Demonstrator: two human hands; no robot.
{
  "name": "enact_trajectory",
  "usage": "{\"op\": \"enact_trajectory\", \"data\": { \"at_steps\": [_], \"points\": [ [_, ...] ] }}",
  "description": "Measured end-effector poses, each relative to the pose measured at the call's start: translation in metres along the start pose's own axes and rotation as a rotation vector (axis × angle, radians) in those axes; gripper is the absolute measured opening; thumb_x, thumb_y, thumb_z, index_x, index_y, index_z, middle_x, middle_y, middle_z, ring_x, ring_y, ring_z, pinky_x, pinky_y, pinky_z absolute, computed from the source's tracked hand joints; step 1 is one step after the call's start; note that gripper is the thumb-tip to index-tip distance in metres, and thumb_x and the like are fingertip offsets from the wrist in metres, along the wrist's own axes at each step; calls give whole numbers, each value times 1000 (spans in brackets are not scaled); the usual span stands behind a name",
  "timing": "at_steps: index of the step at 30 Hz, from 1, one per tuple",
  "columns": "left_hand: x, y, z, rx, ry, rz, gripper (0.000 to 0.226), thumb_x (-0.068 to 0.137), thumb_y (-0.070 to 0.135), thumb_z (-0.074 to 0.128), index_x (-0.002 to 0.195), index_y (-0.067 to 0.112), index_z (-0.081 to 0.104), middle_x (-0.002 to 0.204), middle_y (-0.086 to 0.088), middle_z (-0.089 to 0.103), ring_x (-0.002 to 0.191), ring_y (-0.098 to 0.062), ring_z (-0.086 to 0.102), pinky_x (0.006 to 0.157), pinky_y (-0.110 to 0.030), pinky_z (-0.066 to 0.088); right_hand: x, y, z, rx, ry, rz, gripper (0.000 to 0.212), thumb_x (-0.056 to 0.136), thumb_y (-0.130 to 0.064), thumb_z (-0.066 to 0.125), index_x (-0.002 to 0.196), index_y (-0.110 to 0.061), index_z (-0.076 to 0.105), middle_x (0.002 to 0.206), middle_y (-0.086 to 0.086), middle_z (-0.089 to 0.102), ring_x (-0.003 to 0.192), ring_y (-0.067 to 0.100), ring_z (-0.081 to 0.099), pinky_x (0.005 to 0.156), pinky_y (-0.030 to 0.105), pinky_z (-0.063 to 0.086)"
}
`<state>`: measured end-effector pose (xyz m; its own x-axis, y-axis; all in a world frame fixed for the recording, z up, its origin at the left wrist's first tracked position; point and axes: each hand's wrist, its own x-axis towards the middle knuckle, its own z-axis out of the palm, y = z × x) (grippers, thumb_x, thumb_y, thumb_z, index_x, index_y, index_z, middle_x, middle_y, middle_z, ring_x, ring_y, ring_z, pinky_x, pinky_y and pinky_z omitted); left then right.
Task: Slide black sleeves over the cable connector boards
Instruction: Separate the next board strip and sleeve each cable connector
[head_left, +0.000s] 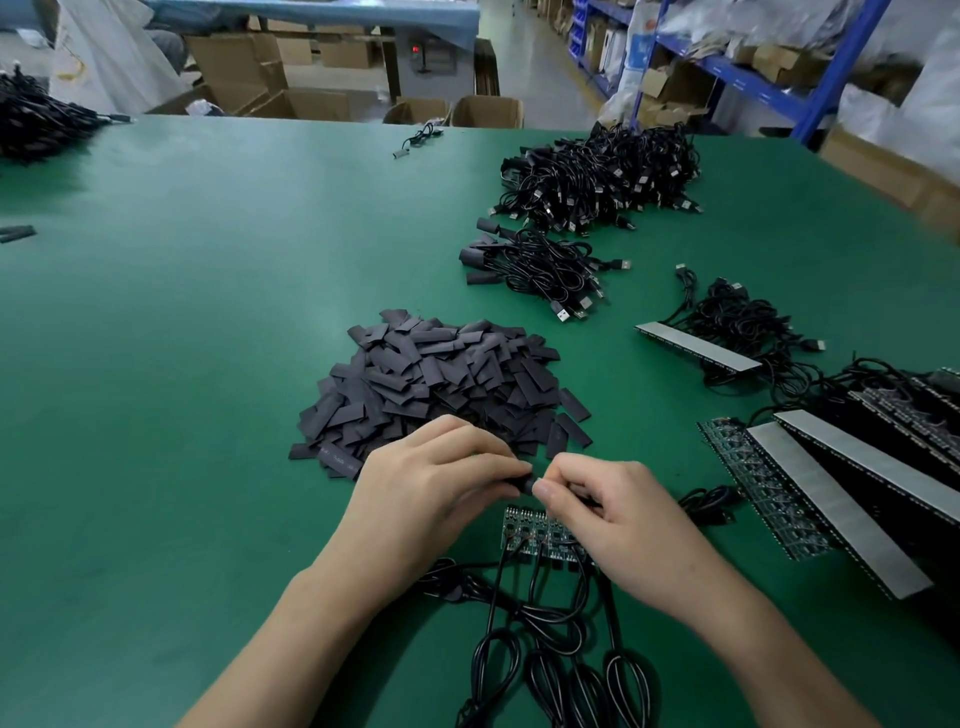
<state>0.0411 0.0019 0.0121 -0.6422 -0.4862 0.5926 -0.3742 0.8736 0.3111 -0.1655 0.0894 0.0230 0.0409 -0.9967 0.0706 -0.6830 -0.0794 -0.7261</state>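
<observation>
Near the sleeve pile (441, 384), left hand (436, 478) pinches a black sleeve (522, 482), right hand (618, 514) pinches at its mouth; we judge skewed entry could snag.

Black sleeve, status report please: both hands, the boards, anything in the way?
Hands: left hand grips black sleeve; right hand pinches its end. Row of connector boards lies beneath hands, unsleeved. Nothing blocks; sleeve pile just beyond.

The sleeve pile (441, 384) lies on the table (182, 338). A row of connector boards (524, 535) lies in front of it, cables (545, 623) trailing nearer. Behind-right lie cable bundles (597, 171); at right, apparently, board panels (779, 504).
</observation>
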Motion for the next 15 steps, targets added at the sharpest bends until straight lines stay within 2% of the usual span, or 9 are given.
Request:
{"op": "enact_trajectory", "data": {
  "at_steps": [2,4,6,8,10,15],
  "points": [
    [-1,-1,-1,-21,13,-30,15,94,32,75,106,24,80,104,13,71,96,-10,65,77,-30,55,0,-1,-2,-7,6,10,30,94,-62,45,83,-37,59,61,-11,53,51,7,43,52,27,36],
    [-1,-2,-1,-35,42,-50,15,95,31,74,106,23,80,104,13,71,96,-10,65,77,-30,55,0,-2,-5,-48,32,15,30,91,-63,44,86,-40,61,69,-12,60,60,9,54,57,31,45],
    [-2,-4,-2,-45,68,-62,14,95,30,75,106,22,79,104,12,71,95,-10,66,77,-32,55,0,-2,-8,-81,58,14,33,91,-63,43,87,-38,64,75,-11,63,70,8,59,63,28,47],
    [-2,-4,-1,-47,84,-60,14,94,30,76,105,22,79,103,12,70,94,-10,66,77,-31,56,-1,-2,-8,-53,53,22,32,91,-61,44,87,-39,66,71,-8,62,61,8,55,55,23,40],
    [-3,-5,-1,-55,85,-43,14,95,30,76,106,21,79,102,11,70,93,-10,66,78,-30,55,-1,-2,-8,6,28,30,25,94,-55,50,86,-40,68,65,-4,58,52,10,46,52,27,37],
    [-2,-3,1,-80,91,4,15,95,30,76,105,19,79,101,8,70,93,-8,65,80,-26,54,-2,-4,-10,103,2,54,18,99,-37,61,84,-36,72,55,-11,49,49,4,38,52,21,34]
  ]
}}
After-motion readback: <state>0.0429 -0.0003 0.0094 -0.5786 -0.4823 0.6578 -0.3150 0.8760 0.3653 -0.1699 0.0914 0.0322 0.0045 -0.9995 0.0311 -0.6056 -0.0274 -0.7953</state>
